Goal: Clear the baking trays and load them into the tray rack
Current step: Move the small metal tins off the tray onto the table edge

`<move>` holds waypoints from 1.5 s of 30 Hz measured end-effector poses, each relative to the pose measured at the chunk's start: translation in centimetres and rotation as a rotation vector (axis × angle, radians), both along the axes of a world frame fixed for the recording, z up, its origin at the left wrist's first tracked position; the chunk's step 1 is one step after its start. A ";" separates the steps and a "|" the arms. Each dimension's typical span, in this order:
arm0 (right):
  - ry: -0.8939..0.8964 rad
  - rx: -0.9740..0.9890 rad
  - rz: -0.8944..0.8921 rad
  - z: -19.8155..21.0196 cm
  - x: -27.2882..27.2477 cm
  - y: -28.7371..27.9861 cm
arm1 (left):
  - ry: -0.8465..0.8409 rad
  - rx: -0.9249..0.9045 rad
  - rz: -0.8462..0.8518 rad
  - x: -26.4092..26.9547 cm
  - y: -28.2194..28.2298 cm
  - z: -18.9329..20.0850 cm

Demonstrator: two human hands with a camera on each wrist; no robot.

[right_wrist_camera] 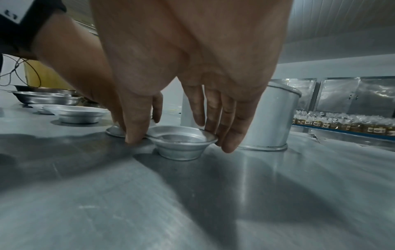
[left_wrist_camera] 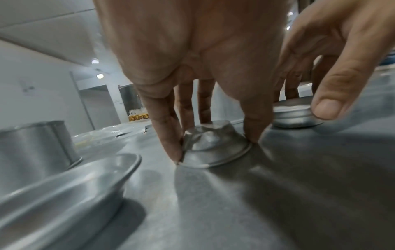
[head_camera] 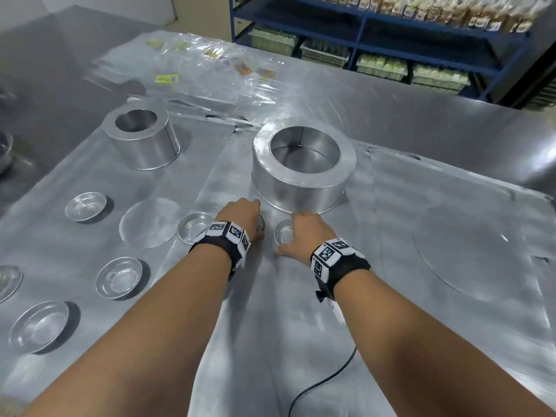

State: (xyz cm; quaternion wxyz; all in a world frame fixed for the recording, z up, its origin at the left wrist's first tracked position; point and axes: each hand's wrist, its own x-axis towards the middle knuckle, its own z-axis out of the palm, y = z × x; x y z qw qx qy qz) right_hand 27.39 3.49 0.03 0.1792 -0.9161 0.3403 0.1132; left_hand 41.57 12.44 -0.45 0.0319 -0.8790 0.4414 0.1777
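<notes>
Two flat metal baking trays lie side by side, a left tray [head_camera: 90,170] and a right tray [head_camera: 301,311]. My left hand [head_camera: 255,221] [left_wrist_camera: 215,150] pinches a small upside-down tin [left_wrist_camera: 213,143] between thumb and fingers on the right tray. My right hand [head_camera: 288,236] [right_wrist_camera: 179,143] brackets a small upright tin [head_camera: 282,233] [right_wrist_camera: 181,145], its fingers [right_wrist_camera: 230,140] on the rim and the thumb at the other side. Just beyond both hands stands a wide round ring mould [head_camera: 304,167].
A taller ring mould [head_camera: 141,136], several small tins [head_camera: 118,277] and a flat disc [head_camera: 150,222] sit on the left tray. Another disc [head_camera: 469,254] lies on the right. Plastic bags [head_camera: 204,64] lie behind; blue shelving [head_camera: 391,40] stands beyond. A cable [head_camera: 325,380] trails near me.
</notes>
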 end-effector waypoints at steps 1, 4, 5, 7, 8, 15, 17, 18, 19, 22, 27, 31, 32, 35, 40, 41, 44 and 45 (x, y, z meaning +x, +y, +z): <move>-0.005 -0.006 0.003 0.0 -0.2 0.0 | -0.024 0.007 -0.014 -0.3 -0.2 0.2; -0.015 -0.010 -0.006 0.2 -1.4 0.0 | -0.068 0.019 -0.025 -1.6 -0.5 0.4; -0.019 -0.009 -0.012 0.3 -1.8 0.0 | -0.078 0.015 -0.018 -2.1 -0.5 0.3; -0.023 -0.008 -0.026 0.4 -2.8 -0.2 | -0.078 0.001 0.003 -3.0 -0.5 0.4; -0.022 -0.009 -0.032 0.6 -3.3 -0.2 | -0.068 -0.006 0.011 -3.4 -0.5 0.5; -0.032 -0.025 -0.063 1.4 -7.9 -1.0 | -0.016 -0.065 0.016 -7.3 -1.6 3.4; -0.026 -0.032 -0.064 1.7 -9.4 -1.5 | -0.017 -0.059 0.008 -8.9 -2.1 4.2; -0.022 -0.034 -0.065 1.9 -10.2 -1.7 | -0.015 -0.066 -0.001 -9.8 -2.4 4.6; -0.019 -0.036 -0.067 2.1 -11.1 -2.1 | -0.014 -0.076 -0.014 -10.7 -2.8 5.0; -0.013 -0.034 -0.080 2.7 -13.8 -3.2 | -0.008 -0.073 -0.080 -13.4 -4.1 5.9; -0.012 -0.036 -0.102 3.7 -19.2 -6.0 | 0.045 -0.125 -0.168 -18.1 -6.6 6.6; -0.005 -0.035 -0.126 4.2 -23.6 -8.8 | 0.069 -0.101 -0.201 -22.3 -9.5 7.0; -0.002 -0.035 -0.130 4.4 -24.8 -9.5 | 0.067 -0.090 -0.214 -23.6 -10.2 7.2; 0.013 -0.041 -0.145 4.9 -28.3 -11.7 | 0.096 -0.067 -0.220 -27.3 -12.6 7.4; 0.024 -0.033 -0.202 5.0 -34.4 -15.8 | 0.114 -0.054 -0.308 -33.0 -17.2 7.0; 0.024 -0.029 -0.217 5.0 -35.6 -16.7 | 0.130 -0.075 -0.314 -34.1 -18.1 6.7; 0.033 -0.024 -0.254 4.6 -39.2 -19.3 | 0.143 -0.097 -0.353 -37.7 -20.8 6.3; 0.034 -0.024 -0.267 4.4 -40.3 -20.1 | 0.140 -0.093 -0.368 -38.8 -21.9 6.1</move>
